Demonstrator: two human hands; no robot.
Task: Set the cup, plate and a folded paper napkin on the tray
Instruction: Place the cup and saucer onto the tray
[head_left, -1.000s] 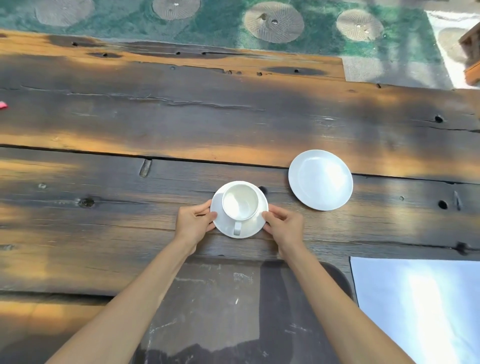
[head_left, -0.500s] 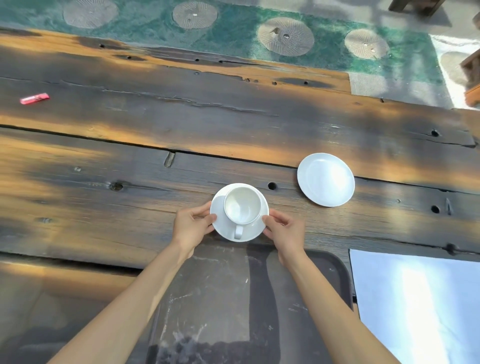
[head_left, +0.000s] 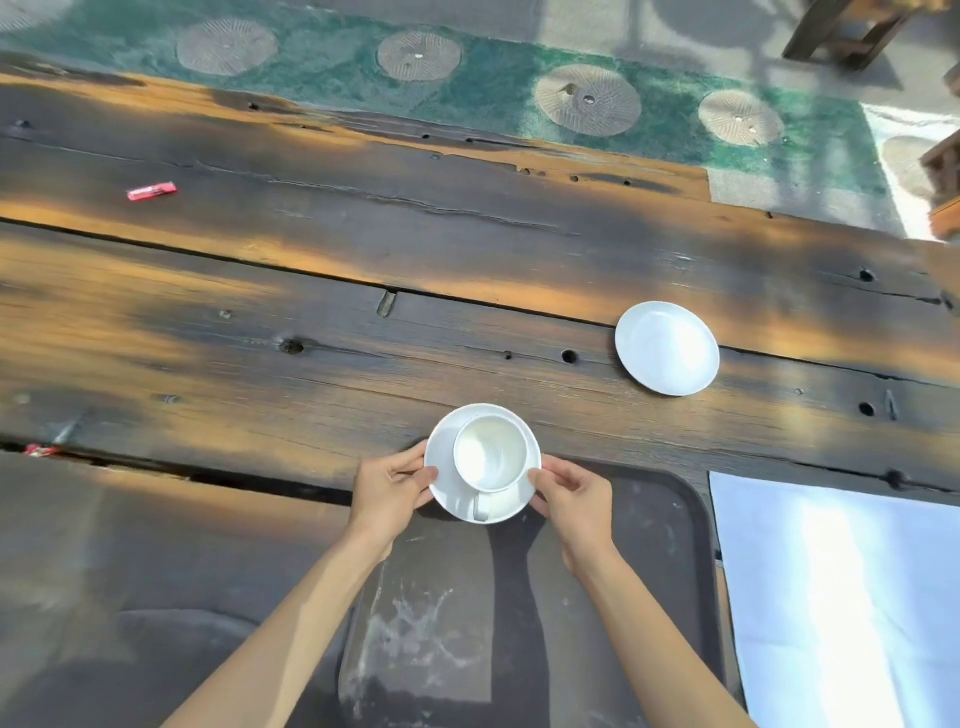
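Note:
A white cup (head_left: 491, 453) stands on a white saucer (head_left: 451, 498), its handle pointing toward me. My left hand (head_left: 390, 488) grips the saucer's left rim and my right hand (head_left: 574, 496) grips its right rim. The saucer sits over the far edge of the dark scuffed tray (head_left: 649, 571), which lies in front of me. A second white plate (head_left: 667, 348) rests empty on the wooden table to the far right. A flat white paper sheet (head_left: 841, 597) lies unfolded just right of the tray.
The table (head_left: 363, 260) is dark weathered planks with holes and cracks. A small red wrapper (head_left: 151, 191) lies far left, and another red scrap (head_left: 37, 449) sits at the left near a gap. Green matting and wooden furniture legs lie beyond the table.
Both hands have drawn the cup and saucer toward me, from the bare planks to the tray's far edge. The view has shifted, showing more of the tray.

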